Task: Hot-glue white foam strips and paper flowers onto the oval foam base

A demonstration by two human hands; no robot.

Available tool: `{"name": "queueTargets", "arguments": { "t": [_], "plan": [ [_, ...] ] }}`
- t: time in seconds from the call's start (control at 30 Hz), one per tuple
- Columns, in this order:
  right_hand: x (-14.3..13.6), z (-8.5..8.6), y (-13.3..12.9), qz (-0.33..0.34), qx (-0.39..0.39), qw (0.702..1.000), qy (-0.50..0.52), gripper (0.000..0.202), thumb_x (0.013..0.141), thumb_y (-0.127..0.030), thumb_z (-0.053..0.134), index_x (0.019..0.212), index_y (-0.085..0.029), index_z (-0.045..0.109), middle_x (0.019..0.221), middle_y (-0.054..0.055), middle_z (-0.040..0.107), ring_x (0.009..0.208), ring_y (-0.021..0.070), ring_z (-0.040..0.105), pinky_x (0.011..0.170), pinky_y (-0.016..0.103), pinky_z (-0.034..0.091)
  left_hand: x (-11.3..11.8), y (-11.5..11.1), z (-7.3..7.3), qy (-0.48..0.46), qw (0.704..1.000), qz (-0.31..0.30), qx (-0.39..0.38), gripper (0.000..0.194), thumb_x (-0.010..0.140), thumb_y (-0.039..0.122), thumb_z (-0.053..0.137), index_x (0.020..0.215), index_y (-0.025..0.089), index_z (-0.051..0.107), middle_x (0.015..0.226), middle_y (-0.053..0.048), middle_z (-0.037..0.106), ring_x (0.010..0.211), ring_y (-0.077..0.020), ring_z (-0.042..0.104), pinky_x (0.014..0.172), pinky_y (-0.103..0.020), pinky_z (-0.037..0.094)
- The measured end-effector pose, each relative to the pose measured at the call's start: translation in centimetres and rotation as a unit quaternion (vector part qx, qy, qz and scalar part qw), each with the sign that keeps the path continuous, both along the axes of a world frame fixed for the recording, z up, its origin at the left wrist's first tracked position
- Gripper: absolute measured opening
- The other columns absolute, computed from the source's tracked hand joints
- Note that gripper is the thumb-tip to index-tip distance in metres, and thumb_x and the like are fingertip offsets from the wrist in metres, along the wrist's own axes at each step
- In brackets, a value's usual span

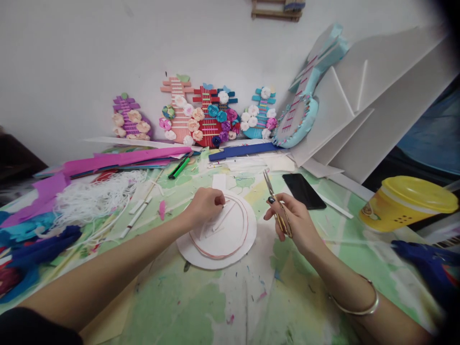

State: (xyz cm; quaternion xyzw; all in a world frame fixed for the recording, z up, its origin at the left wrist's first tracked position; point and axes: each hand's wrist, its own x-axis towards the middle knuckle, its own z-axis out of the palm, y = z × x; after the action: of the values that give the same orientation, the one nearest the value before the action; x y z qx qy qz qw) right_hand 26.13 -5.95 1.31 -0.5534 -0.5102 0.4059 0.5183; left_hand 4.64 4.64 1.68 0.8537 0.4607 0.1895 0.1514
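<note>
My left hand [205, 206] hovers over a flat white disc [230, 261], its fingertips pinched together. What the pinch holds, if anything, is too small to make out. A loop of thin pinkish-red cord [215, 257] lies round the disc, inside its edge, and a few short thin strips [224, 215] are on the middle near my left fingers. A white tab [219, 181] sticks out at the disc's far side. To the right of the disc, my right hand [293, 215] grips gold-handled scissors [267, 182], blades pointing up and away from me.
A black phone [304, 190] lies beyond my right hand, near a yellow lidded bucket [398, 206]. White string [97, 196], coloured paper [122, 158] and a green cutter [179, 167] are at left. Several flower-decorated instrument shapes [208, 115] and white boards [359, 96] lean at the wall.
</note>
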Motion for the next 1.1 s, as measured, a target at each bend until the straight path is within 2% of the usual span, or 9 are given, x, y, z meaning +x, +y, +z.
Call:
{"name": "queueTargets", "arguments": {
  "t": [0.37, 0.5, 0.73, 1.1],
  "plan": [
    [0.0, 0.0, -0.1, 0.000, 0.000, 1.000, 0.003, 0.033, 0.082, -0.054, 0.054, 0.083, -0.021, 0.051, 0.072, -0.001, 0.064, 0.028, 0.0063, 0.042, 0.032, 0.022, 0.029, -0.4, 0.1, -0.5, -0.039, 0.999, -0.011, -0.001, 0.013, 0.070, 0.013, 0.057, 0.072, 0.018, 0.069, 0.071, 0.001, 0.070, 0.069, -0.0136, 0.062, 0.067, -0.023, 0.045],
    [0.1, 0.0, 0.0, 0.000, 0.001, 1.000, 0.003, 0.034, 0.082, -0.054, 0.054, 0.083, -0.021, 0.051, 0.072, -0.001, 0.064, 0.028, 0.0062, 0.042, 0.032, 0.022, 0.030, -0.9, 0.3, -0.5, -0.062, 0.998, -0.007, -0.002, 0.017, 0.067, 0.009, 0.056, 0.073, 0.019, 0.069, 0.071, 0.003, 0.069, 0.067, -0.0125, 0.061, 0.066, -0.023, 0.045],
    [0.1, -0.1, 0.0, 0.003, -0.001, 1.000, 0.003, 0.034, 0.082, -0.054, 0.054, 0.083, -0.020, 0.051, 0.072, -0.001, 0.064, 0.027, 0.0061, 0.043, 0.031, 0.022, 0.029, -1.7, 0.7, -1.2, -0.025, 0.998, -0.029, 0.056, 0.016, 0.068, 0.009, 0.061, 0.071, 0.019, 0.073, 0.081, -0.003, 0.069, 0.082, -0.0190, 0.059, 0.079, -0.031, 0.044],
    [0.0, 0.1, 0.1, 0.001, 0.004, 1.000, 0.003, 0.033, 0.082, -0.053, 0.054, 0.083, -0.021, 0.051, 0.071, -0.001, 0.064, 0.027, 0.0062, 0.043, 0.032, 0.022, 0.029, -1.6, 0.3, -1.8, -0.016, 0.998, -0.060, 0.016, 0.020, 0.072, 0.010, 0.060, 0.077, 0.023, 0.075, 0.080, -0.001, 0.070, 0.083, -0.0184, 0.057, 0.081, -0.032, 0.042]
  ]
}}
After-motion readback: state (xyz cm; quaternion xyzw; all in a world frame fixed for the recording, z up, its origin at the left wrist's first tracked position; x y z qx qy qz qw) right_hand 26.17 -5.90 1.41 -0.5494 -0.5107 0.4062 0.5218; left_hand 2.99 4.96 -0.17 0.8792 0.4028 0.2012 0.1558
